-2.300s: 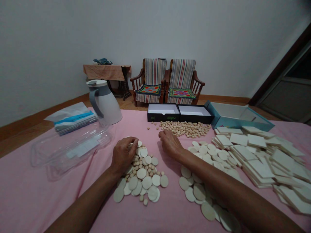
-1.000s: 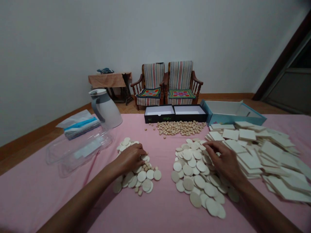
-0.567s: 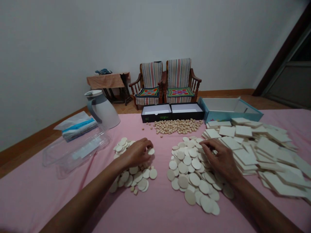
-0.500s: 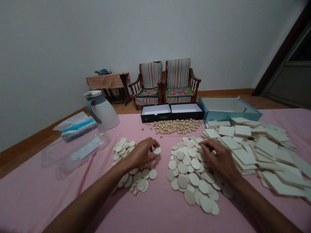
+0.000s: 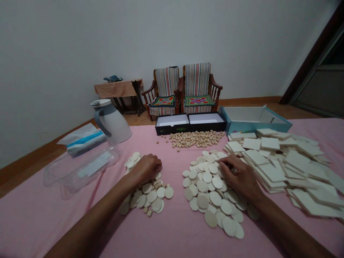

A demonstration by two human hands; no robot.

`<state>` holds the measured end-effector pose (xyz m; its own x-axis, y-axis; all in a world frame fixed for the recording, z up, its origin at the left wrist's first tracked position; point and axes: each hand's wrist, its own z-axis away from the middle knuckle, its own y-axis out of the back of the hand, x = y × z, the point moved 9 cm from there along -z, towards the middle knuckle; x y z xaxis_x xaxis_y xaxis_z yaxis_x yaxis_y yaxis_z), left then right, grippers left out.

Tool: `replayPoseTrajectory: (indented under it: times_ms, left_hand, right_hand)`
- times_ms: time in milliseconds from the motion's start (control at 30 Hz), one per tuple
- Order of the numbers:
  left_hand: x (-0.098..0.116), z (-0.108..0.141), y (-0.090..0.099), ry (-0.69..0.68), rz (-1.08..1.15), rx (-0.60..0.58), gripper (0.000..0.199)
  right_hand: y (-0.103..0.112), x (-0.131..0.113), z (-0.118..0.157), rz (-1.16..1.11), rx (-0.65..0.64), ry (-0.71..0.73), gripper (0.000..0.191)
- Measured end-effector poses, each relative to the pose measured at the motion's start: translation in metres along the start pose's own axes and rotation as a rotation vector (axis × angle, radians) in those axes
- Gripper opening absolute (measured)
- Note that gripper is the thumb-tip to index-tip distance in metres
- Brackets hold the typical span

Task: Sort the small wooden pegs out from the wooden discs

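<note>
My left hand is over the left pile of round wooden discs, its fingers curled down and closed. Whatever they hold, if anything, is hidden behind the hand. Small wooden cubes lie among these discs. At the upper right edge of the larger disc pile rests my right hand, thumb and fingers bent together at the discs. I cannot make out what is between its fingertips. Square wooden tiles are heaped just right of that hand.
Small wooden pieces are spread before a black two-part box. A blue box stands behind the tiles. At the left are a jug, a tissue pack and clear plastic packaging on the pink cloth.
My left hand has moved left, back over the left pile, and the disc it pinched no longer shows in it. Discs at the right pile's left edge lie differently. My right hand has barely moved.
</note>
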<state>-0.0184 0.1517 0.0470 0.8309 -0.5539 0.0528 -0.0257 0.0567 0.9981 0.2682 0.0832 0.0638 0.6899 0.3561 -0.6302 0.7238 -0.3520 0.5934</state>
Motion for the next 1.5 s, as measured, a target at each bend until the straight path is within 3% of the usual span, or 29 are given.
replayPoseTrajectory:
  times_ms: [267,367,500,633,833,933,1133,1500]
  left_hand:
    - [0.004,-0.018,0.001,0.013,-0.012,0.032,0.013]
    - [0.003,-0.035,0.011,0.057,0.024,0.13,0.012]
    - [-0.01,-0.049,0.028,0.145,0.081,0.3,0.032]
    - [-0.049,-0.039,0.033,0.233,0.085,0.299,0.032]
    - [-0.131,-0.001,0.011,0.438,0.018,0.096,0.04]
    - [-0.144,0.007,-0.002,0.462,0.032,0.025,0.046]
    - [-0.121,-0.001,-0.012,0.289,0.101,0.004,0.043]
    - [-0.06,-0.006,-0.004,-0.025,0.251,-0.021,0.036]
  right_hand:
    - [-0.001,0.002,0.0,-0.002,-0.008,0.001,0.019]
    - [-0.002,0.003,0.0,-0.007,-0.013,-0.003,0.019]
    - [-0.001,0.003,0.001,0.002,-0.006,-0.007,0.019]
    - [0.0,0.003,0.0,0.003,-0.007,-0.015,0.02]
    - [-0.003,0.0,-0.001,0.01,-0.028,-0.013,0.021]
    - [-0.004,0.0,0.0,0.018,-0.031,-0.007,0.021]
    - [-0.005,0.003,0.001,0.028,-0.033,-0.002,0.022]
    - [-0.01,0.004,0.003,0.001,-0.062,-0.015,0.02]
